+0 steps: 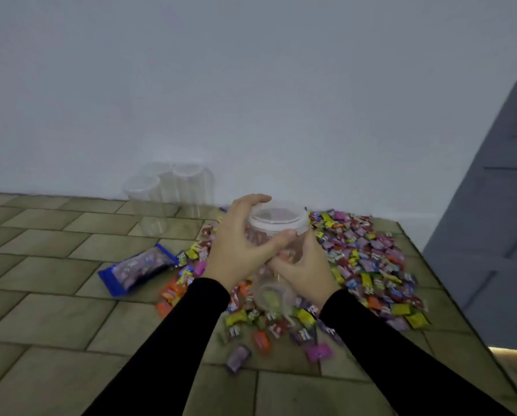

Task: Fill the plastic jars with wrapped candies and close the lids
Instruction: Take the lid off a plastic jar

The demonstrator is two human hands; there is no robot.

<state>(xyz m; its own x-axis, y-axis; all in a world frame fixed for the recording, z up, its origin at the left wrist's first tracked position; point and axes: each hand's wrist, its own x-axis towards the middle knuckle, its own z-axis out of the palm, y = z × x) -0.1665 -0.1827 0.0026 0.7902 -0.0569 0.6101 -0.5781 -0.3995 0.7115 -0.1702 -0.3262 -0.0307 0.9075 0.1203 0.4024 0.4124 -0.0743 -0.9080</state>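
Note:
A clear plastic jar is held tilted above a wide heap of wrapped candies on the tiled surface. A whitish lid sits on the jar's mouth. My left hand curls around the lid, thumb on its near rim and fingers over the far rim. My right hand grips the jar's body from the right and below. The jar's base points toward me. Pinkish candies show faintly through the wall; how full it is I cannot tell.
Three empty clear jars stand against the white wall at the back left. A blue candy bag lies left of the heap. Loose candies are scattered near me. The surface's edge runs along the right, beside a grey door.

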